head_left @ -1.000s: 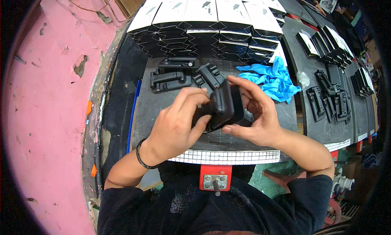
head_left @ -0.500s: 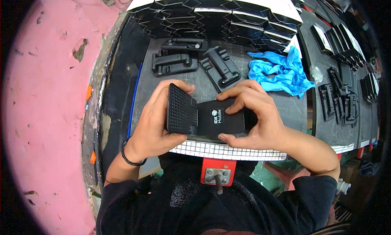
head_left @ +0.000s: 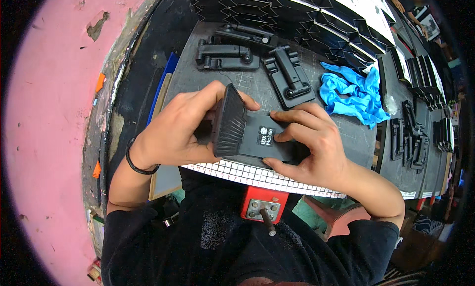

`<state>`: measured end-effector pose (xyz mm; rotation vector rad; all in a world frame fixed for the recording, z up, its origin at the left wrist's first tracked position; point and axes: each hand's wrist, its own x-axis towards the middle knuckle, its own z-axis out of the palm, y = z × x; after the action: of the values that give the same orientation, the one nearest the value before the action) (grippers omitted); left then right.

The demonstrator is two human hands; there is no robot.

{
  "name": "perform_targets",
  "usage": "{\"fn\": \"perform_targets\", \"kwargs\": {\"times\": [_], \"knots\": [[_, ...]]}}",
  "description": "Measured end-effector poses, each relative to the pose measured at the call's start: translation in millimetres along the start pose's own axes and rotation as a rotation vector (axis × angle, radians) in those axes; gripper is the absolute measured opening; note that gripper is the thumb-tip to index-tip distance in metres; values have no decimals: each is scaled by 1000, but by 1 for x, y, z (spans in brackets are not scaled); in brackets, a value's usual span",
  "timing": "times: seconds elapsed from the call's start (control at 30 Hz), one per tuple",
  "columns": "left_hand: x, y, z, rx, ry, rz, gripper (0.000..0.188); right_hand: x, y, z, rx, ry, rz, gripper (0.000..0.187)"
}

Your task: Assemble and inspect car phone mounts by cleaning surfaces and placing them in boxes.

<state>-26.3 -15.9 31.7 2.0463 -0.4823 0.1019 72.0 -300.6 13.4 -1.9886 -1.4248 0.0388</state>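
Observation:
Between my two hands, above the near edge of the table, is a black folding phone stand (head_left: 253,140) with a printed label on its flat base. My left hand (head_left: 180,122) grips the ribbed plate, which stands steeply up from the base. Its fingers reach behind the plate and the thumb is below. My right hand (head_left: 316,140) holds the base's right end, two fingertips on top and the thumb along the near side. Beyond them lie more folded black phone stands: one (head_left: 289,78) just past my right hand, others (head_left: 227,57) (head_left: 247,34) farther left.
A crumpled blue cloth (head_left: 354,95) lies right of the stands. Stacked black-and-white boxes (head_left: 316,26) wall off the back. More black stands (head_left: 410,137) sit on the right-hand table. A white gridded strip (head_left: 237,173) runs along the near edge, above a red block with a bolt (head_left: 262,207).
The ribbed plate has turned and now shows more edge-on, with my left hand turning along with it. My right hand keeps its hold on the base. The whole view has shifted and tilted.

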Motion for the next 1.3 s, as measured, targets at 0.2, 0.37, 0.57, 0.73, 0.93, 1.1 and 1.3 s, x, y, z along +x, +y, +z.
{"fn": "perform_targets", "kwargs": {"times": [0.2,0.37,0.57,0.73,0.93,1.1,1.3], "knots": [[-7,-26,5,-114,86,106,76,19,-15,-7,-39,-84,50,49],[2,-23,9,-169,29,196,94,14,-3,2,63,-15,18,55],[-9,-21,12,0,29,62,92,14,-3,2,96,-46,53,55],[-6,-22,12,-104,27,28,66,13,-2,2,114,-43,67,55],[2,-38,17,-40,122,247,72,13,-2,2,79,-41,50,57],[-4,-19,10,33,-5,-7,92,14,-4,5,59,-18,42,63],[-4,-27,5,-1,-52,-69,100,24,-4,6,87,-22,-58,69]]}}
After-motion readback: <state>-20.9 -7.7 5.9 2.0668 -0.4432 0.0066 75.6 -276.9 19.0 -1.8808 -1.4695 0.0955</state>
